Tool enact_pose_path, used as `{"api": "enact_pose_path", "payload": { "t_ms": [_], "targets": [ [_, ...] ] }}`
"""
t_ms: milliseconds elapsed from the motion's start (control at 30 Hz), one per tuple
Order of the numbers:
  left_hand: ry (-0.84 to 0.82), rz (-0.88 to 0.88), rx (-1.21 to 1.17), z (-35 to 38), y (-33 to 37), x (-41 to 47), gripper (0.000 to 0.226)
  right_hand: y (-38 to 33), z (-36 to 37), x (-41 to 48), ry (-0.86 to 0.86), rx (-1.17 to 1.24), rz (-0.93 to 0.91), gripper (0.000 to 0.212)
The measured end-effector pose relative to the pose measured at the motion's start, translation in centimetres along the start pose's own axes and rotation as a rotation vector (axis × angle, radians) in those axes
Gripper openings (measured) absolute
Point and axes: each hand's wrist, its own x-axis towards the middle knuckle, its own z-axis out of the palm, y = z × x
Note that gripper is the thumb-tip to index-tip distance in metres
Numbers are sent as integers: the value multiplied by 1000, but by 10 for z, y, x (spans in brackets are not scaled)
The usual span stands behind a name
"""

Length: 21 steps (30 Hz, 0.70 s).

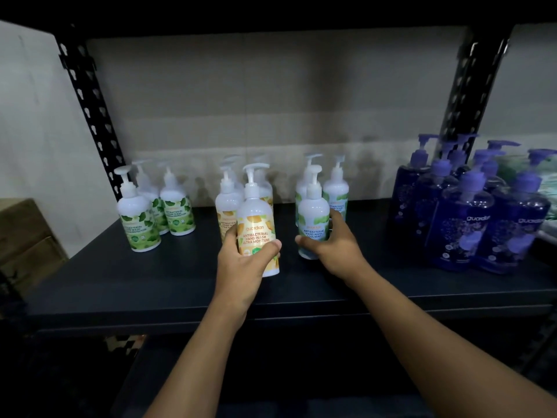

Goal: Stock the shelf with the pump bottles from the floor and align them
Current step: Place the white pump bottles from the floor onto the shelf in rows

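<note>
My left hand (pixel 241 260) grips a white pump bottle with an orange label (pixel 256 218), upright on the dark shelf (pixel 150 285) in front of other orange-label bottles (pixel 226 203). My right hand (pixel 334 245) wraps around a white mint-label pump bottle (pixel 313 215), standing in front of more mint bottles (pixel 337 188). Three green-leaf-label bottles (pixel 138 218) stand grouped at the left of the shelf.
Several dark blue pump bottles (pixel 470 218) crowd the right end of the shelf. Black perforated uprights (pixel 87 107) frame the bay on both sides. A brown cardboard box (pixel 21 236) sits left of the shelf. The upper shelf board hangs overhead.
</note>
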Motion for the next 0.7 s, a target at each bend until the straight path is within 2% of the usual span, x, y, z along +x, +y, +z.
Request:
{"api": "enact_pose_path", "payload": {
  "t_ms": [67, 200, 233, 400, 700],
  "targets": [
    [0, 1, 6, 0, 0, -1, 65, 5, 1, 2, 10, -11, 17, 60],
    [4, -4, 0, -1, 1, -3, 58, 11, 3, 0, 54, -157, 37, 89],
    [7, -4, -2, -1, 2, -3, 57, 13, 4, -1, 65, -200, 42, 89],
    [16, 2, -5, -1, 3, -5, 57, 14, 8, 5, 91, -290, 81, 60],
    [19, -8, -14, 2, -3, -3, 59, 11, 17, 25, 116, -322, 148, 55]
  ]
}}
